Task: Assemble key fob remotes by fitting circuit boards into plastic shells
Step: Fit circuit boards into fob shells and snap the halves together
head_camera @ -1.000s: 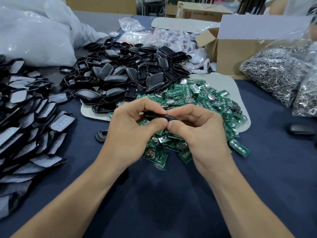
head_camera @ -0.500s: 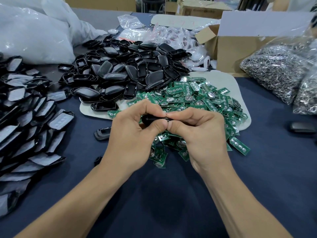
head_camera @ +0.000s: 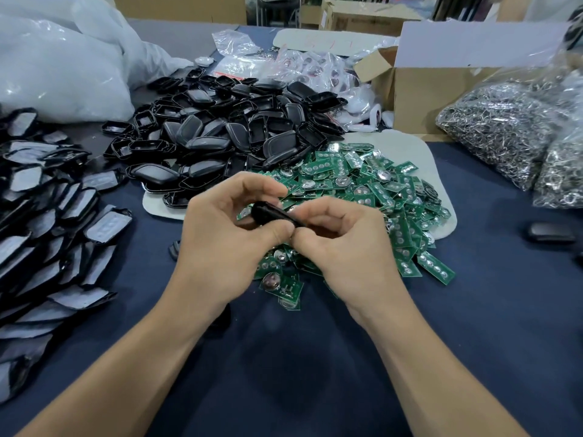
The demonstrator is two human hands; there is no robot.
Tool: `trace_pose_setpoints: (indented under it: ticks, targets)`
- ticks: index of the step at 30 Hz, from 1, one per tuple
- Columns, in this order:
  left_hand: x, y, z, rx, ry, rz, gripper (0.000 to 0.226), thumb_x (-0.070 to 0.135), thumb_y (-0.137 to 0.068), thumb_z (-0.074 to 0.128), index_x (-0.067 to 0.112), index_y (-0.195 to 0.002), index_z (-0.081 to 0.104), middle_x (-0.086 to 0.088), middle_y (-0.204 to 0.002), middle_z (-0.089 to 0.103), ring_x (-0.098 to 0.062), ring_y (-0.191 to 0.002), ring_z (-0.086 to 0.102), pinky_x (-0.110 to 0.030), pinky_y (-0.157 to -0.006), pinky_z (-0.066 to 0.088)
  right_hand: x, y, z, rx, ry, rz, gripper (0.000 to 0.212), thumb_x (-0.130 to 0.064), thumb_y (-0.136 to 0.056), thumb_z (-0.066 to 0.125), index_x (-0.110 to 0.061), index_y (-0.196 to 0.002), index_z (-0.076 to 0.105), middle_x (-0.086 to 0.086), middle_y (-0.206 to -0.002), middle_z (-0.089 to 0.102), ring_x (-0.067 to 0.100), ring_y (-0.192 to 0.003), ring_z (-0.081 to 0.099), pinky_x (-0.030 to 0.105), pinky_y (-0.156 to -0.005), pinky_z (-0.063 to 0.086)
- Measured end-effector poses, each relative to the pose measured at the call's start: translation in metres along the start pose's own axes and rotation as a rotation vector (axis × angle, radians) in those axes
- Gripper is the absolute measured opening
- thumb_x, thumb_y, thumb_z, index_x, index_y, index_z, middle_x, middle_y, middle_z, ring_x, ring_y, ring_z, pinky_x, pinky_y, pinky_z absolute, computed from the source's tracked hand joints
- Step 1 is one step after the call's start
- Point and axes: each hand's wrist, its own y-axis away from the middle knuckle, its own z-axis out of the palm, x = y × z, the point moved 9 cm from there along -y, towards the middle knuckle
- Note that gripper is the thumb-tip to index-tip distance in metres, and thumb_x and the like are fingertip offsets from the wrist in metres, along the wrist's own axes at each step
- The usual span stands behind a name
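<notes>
We logged both hands above the near edge of the heap of green rectangular circuit boards. The left hand pinched the small black oval plastic shell at one end with thumb and curled fingers; the right hand pinched the other end, thumbs touching. We could not tell whether it held a board. The dark blue table cloth lay bare between the forearms. The pile of black shell halves bordered the boards behind, and grey-faced black button pads lined the left.

No legible text anywhere; faint red marks on white sheet unreadable.
</notes>
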Motion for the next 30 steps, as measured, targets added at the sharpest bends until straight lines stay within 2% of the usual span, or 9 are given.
trace_pose_setpoints:
  ticks: [2, 5, 11, 15, 19, 23, 26, 28, 30]
  targets:
    - [0.002, 0.001, 0.005, -0.053, 0.030, 0.017, 0.050, -0.013, -0.068, 0.073, 0.027, -0.100, 0.075, 0.008, -0.100, 0.076, -0.011, -0.103, 0.070, -0.022, -0.080, 0.056, 0.000, 0.000, 0.002, -0.019, -0.006, 0.014, 0.021, 0.001, -0.080, 0.077, -0.018, -0.089, 0.081, -0.004, -0.080, 0.079, 0.011, -0.075, 0.075, 0.026, -0.067, 0.058]
    - [0.005, 0.003, 0.007, -0.086, 0.053, 0.029, 0.062, -0.027, -0.071, 0.065, 0.022, -0.107, 0.075, 0.005, -0.112, 0.077, -0.012, -0.114, 0.070, -0.020, -0.082, 0.057, -0.004, 0.000, -0.001, -0.001, -0.030, -0.014, 0.028, -0.001, -0.078, 0.078, -0.026, -0.090, 0.083, -0.005, -0.083, 0.080, 0.017, -0.079, 0.077, 0.034, -0.076, 0.063]
    - [0.003, 0.001, -0.006, 0.030, 0.109, -0.040, 0.043, -0.016, -0.070, 0.082, 0.023, -0.087, 0.084, -0.003, -0.083, 0.081, -0.014, -0.077, 0.077, -0.020, -0.071, 0.058, -0.014, 0.001, -0.010, 0.077, -0.081, -0.110, 0.033, -0.004, -0.071, 0.084, -0.033, -0.085, 0.084, -0.007, -0.081, 0.080, 0.015, -0.076, 0.078, 0.025, -0.070, 0.060]
    - [0.006, 0.001, -0.006, 0.021, 0.139, -0.040, 0.042, -0.015, -0.068, 0.083, 0.021, -0.089, 0.083, -0.004, -0.084, 0.081, -0.018, -0.079, 0.079, -0.021, -0.072, 0.059, -0.013, 0.001, -0.011, 0.082, -0.092, -0.103, 0.031, -0.008, -0.066, 0.084, -0.031, -0.088, 0.084, -0.006, -0.081, 0.080, 0.016, -0.077, 0.078, 0.027, -0.072, 0.061]
    - [0.005, 0.001, -0.005, 0.014, 0.172, -0.068, 0.043, -0.011, -0.064, 0.084, 0.024, -0.089, 0.084, -0.002, -0.083, 0.081, -0.015, -0.078, 0.079, -0.020, -0.071, 0.059, -0.013, 0.002, -0.012, 0.044, -0.090, -0.085, 0.036, -0.007, -0.067, 0.085, -0.040, -0.082, 0.083, -0.006, -0.078, 0.080, 0.015, -0.073, 0.077, 0.032, -0.072, 0.063]
    - [0.005, 0.003, -0.001, 0.005, 0.267, -0.080, 0.032, 0.010, -0.059, 0.086, 0.027, -0.086, 0.085, -0.002, -0.083, 0.081, -0.013, -0.077, 0.078, -0.020, -0.070, 0.059, -0.006, 0.001, -0.007, -0.016, -0.271, 0.012, 0.027, 0.007, -0.074, 0.083, -0.016, -0.088, 0.084, 0.008, -0.083, 0.080, 0.021, -0.077, 0.076, 0.031, -0.074, 0.063]
    - [0.006, 0.002, 0.003, -0.034, 0.300, -0.069, 0.034, 0.014, -0.059, 0.089, 0.023, -0.091, 0.085, -0.002, -0.089, 0.081, -0.013, -0.083, 0.078, -0.021, -0.075, 0.059, 0.008, 0.003, 0.008, -0.119, -0.468, 0.194, 0.022, 0.003, -0.082, 0.074, -0.004, -0.102, 0.080, 0.018, -0.101, 0.079, 0.029, -0.097, 0.076, 0.037, -0.084, 0.064]
    - [0.008, 0.002, 0.003, -0.037, 0.271, -0.039, 0.035, 0.016, -0.060, 0.089, 0.022, -0.094, 0.084, -0.001, -0.091, 0.081, -0.015, -0.087, 0.077, -0.022, -0.079, 0.058, 0.010, 0.004, 0.016, -0.176, -0.403, 0.223, 0.022, 0.002, -0.091, 0.068, -0.003, -0.111, 0.077, 0.016, -0.109, 0.078, 0.030, -0.107, 0.074, 0.039, -0.089, 0.063]
    - [0.008, 0.001, 0.002, -0.033, 0.245, -0.016, 0.035, 0.013, -0.061, 0.089, 0.020, -0.095, 0.084, 0.000, -0.092, 0.078, -0.019, -0.090, 0.075, -0.027, -0.082, 0.059, 0.007, 0.005, 0.021, -0.200, -0.336, 0.204, 0.019, -0.001, -0.097, 0.064, -0.005, -0.111, 0.077, 0.011, -0.108, 0.079, 0.026, -0.106, 0.075, 0.039, -0.089, 0.063]
